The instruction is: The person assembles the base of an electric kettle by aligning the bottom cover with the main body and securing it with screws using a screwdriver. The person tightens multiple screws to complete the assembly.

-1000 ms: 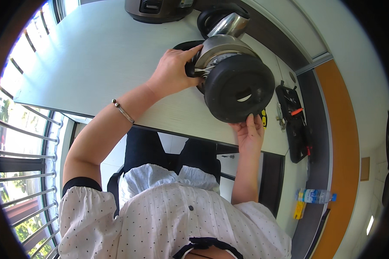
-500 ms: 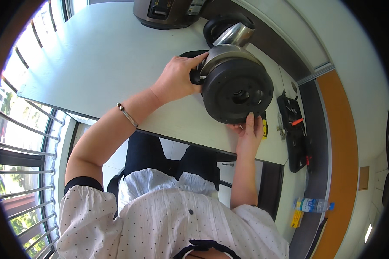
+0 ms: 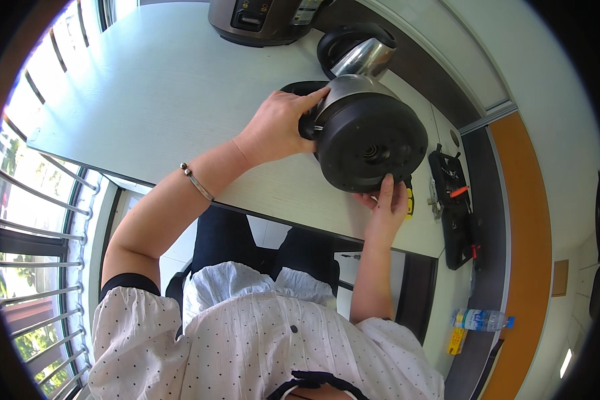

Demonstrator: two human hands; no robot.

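An electric kettle [image 3: 372,143] is tipped on its side above the table, its round black underside with a central socket facing me. My left hand [image 3: 283,123] is closed around its black handle at the left, thumb and fingers reaching to the steel body. At the lower rim of the base, my right hand [image 3: 384,201] supports the kettle, thumb on the underside and fingers tucked behind. Part of the steel body shows above the base; the spout and lid are hidden.
A second steel kettle [image 3: 365,57] lies behind, near a rice cooker [image 3: 260,20]. On the right are an open black tool case [image 3: 455,207] and a yellow-black tool [image 3: 409,198] by my right hand. A water bottle [image 3: 481,319] stands beyond. The white table [image 3: 160,87] spreads left.
The kettle has tilted slightly, its base turning and shifting a little right and down. Both hands keep their hold.
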